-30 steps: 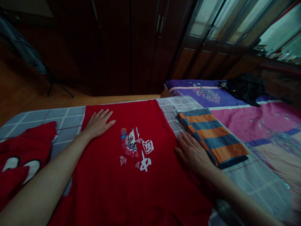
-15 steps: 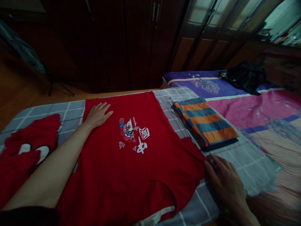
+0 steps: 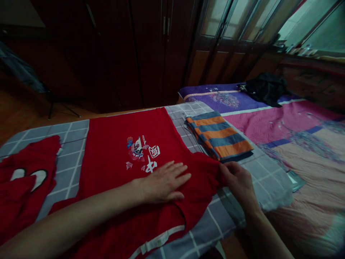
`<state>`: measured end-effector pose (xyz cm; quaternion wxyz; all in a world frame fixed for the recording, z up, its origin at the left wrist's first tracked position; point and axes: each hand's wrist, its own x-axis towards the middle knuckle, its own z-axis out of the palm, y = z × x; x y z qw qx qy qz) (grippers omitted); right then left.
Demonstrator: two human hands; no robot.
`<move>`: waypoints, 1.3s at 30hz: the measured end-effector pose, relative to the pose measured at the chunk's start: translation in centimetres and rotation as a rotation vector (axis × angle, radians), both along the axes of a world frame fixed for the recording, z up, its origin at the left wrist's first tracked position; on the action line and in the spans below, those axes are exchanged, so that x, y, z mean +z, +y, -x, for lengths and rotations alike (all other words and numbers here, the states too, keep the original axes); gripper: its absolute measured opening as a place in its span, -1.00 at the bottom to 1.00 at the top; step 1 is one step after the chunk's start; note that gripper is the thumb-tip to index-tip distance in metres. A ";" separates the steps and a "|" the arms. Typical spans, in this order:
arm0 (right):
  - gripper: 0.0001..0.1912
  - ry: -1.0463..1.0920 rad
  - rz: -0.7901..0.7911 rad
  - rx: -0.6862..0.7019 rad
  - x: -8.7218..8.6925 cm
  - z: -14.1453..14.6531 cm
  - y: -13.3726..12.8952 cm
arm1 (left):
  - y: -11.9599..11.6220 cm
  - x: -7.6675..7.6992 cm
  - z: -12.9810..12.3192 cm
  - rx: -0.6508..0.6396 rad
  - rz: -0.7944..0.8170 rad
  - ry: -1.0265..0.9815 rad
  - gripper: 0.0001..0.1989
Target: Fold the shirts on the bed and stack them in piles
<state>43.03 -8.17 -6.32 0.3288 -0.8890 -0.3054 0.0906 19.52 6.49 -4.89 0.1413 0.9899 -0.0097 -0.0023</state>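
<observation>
A red T-shirt point(image 3: 107, 151) with a white and coloured print lies spread out, its neckline towards me. My left hand point(image 3: 164, 181) rests flat on its chest beside the print, fingers stretched out. At the right, my right hand point(image 3: 238, 180) pinches the end of the shirt's sleeve between thumb and fingers. The sleeve is bunched in small folds near that hand. Just beyond the sleeve sits a folded garment with orange and blue-grey stripes point(image 3: 222, 135). To the left lies another red garment point(image 3: 40, 158) with white eye-like shapes, crumpled.
A grey checked cloth point(image 3: 72, 138) covers the surface under the clothes. Behind it on the right is a bed with a purple, pink and peach cover point(image 3: 248, 126), and a black garment point(image 3: 265, 88) on it. Dark wardrobes point(image 3: 151, 54) stand at the back.
My left hand has moved from the shirt's far left part to its chest, near the sleeve. My right hand has drawn the sleeve end slightly up, bunching it. The view has shifted a little.
</observation>
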 end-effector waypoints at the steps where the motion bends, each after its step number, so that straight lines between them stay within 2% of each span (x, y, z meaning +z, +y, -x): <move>1: -0.66 0.055 -0.084 -0.042 -0.1 -0.2 -0.1 | -1.3 -0.5 -0.6 -0.056 0.021 -0.009 -0.36; 3: -0.63 0.160 -0.199 -0.075 -0.3 -0.3 -0.3 | -3.2 -1.3 -1.5 -0.128 0.056 -0.028 -0.34; 6: -0.57 0.347 -0.272 -0.058 -0.3 0.2 -0.4 | -4.5 -1.7 -2.0 -0.136 0.088 -0.056 -0.33; 10: -0.53 0.644 -0.284 0.004 0.4 0.4 -0.3 | -5.5 -1.3 -2.0 -0.129 0.121 -0.068 -0.34; 12: -0.57 0.683 -0.295 0.010 0.9 0.2 0.0 | -6.3 -1.0 -1.7 -0.133 0.136 -0.057 -0.34; 14: -0.59 0.595 -0.314 0.001 1.3 0.4 0.6 | -7.4 -1.0 -1.2 -0.140 0.139 -0.063 -0.33; 16: -0.64 0.385 -0.329 0.063 1.7 1.5 1.4 | -8.7 -1.3 -0.7 -0.154 0.117 -0.088 -0.34; 17: -0.67 0.254 -0.324 0.148 1.8 2.4 1.7 | -9.3 -1.5 -0.4 -0.166 0.096 -0.099 -0.38; 19: -0.73 -0.011 -0.274 0.415 1.9 4.9 2.1 | -10.3 -2.0 0.0 -0.202 0.062 -0.113 -0.52; 22: -0.72 -0.325 -0.116 0.840 1.4 8.5 1.8 | -10.6 -1.8 0.6 -0.297 0.132 -0.147 -0.68; 23: -0.72 -0.392 -0.065 0.926 1.1 9.3 1.5 | -10.3 -1.3 0.9 -0.316 0.175 -0.163 -0.71; 25: -0.71 -0.475 -0.016 0.993 0.4 10.0 0.7 | -9.3 0.2 1.7 -0.302 0.230 -0.202 -0.76; 28: -0.73 -0.503 -0.042 0.984 -0.3 9.5 -0.7 | -6.5 2.6 2.9 -0.133 0.229 -0.261 -0.77; 30: -0.76 -0.512 -0.086 0.963 -0.6 9.0 -1.5 | -4.0 3.0 3.1 0.001 0.197 -0.265 -0.69; 32: -0.78 -0.526 -0.134 0.951 -0.5 8.8 -2.1 | -1.6 2.0 2.6 0.096 0.133 -0.190 -0.60; 35: -0.83 -0.520 -0.178 0.954 0.0 8.8 -2.9 | 1.2 -0.8 1.6 0.158 0.055 -0.006 -0.46; 37: -0.91 -0.489 -0.190 0.959 0.5 8.5 -3.4 | 2.1 -2.3 1.3 0.179 0.043 0.042 -0.41; 39: -0.90 -0.451 -0.212 0.985 1.0 8.0 -3.8 | 2.3 -2.9 1.4 0.187 0.041 0.038 -0.40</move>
